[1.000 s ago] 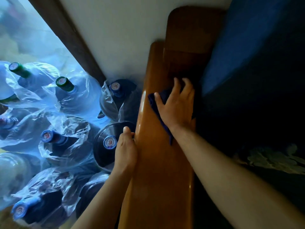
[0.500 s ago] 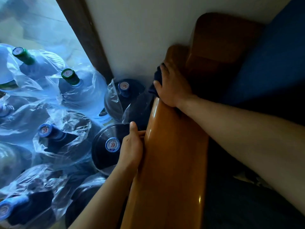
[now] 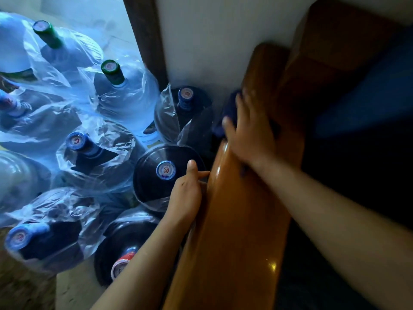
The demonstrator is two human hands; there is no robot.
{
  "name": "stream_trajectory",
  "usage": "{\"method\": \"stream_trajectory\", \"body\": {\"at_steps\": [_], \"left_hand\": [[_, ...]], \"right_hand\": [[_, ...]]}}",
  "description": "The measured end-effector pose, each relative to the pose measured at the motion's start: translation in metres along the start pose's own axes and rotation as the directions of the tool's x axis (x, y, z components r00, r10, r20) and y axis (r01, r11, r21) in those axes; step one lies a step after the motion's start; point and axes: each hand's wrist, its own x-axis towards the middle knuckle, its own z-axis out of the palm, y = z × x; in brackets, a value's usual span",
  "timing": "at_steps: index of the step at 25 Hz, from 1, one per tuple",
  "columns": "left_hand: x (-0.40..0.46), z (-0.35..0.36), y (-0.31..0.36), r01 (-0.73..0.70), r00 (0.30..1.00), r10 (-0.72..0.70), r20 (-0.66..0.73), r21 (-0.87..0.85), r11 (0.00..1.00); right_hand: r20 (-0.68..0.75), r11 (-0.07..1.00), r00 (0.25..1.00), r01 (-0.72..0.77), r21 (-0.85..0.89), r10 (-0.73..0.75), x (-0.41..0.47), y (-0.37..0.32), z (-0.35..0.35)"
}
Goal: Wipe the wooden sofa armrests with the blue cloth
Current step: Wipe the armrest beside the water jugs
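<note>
A glossy brown wooden armrest point(image 3: 234, 220) runs from the bottom centre up toward the white wall. My right hand point(image 3: 250, 133) lies flat on its far part, pressing the dark blue cloth point(image 3: 228, 110) against the left outer edge; only a fold of cloth shows past my fingers. My left hand point(image 3: 186, 195) grips the armrest's left side lower down, thumb up, fingers hidden under the edge. The right hand is blurred.
Several large water jugs point(image 3: 165, 173) wrapped in clear plastic crowd the floor left of the armrest, close to my left hand. A white wall point(image 3: 212, 41) and dark door frame point(image 3: 143, 36) stand behind. The sofa's wooden backrest point(image 3: 335, 36) and blue cushion point(image 3: 368, 97) lie to the right.
My right hand slid the cloth from the armrest's top toward its far left edge, then a little back toward me. The left hand kept its grip on the side.
</note>
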Motion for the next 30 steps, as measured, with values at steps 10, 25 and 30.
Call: {"method": "stream_trajectory", "body": {"at_steps": [10,25,30], "left_hand": [[-0.057,-0.018,-0.015,0.026,0.999,-0.023,-0.031,0.098,0.995],[-0.214,-0.087,-0.162,0.219,0.955,-0.182,-0.236,0.142,0.965],[-0.275,-0.118,-0.206,0.438,0.881,-0.359,-0.31,0.245,0.865]], "right_hand": [[-0.139,0.924,0.914,-0.374,0.075,0.381,-0.049,0.016,0.002],[0.159,0.878,0.866,0.478,0.016,-0.474,-0.28,-0.088,0.062],[0.221,0.81,0.779,0.562,0.17,-0.587,-0.434,-0.13,0.097]]}}
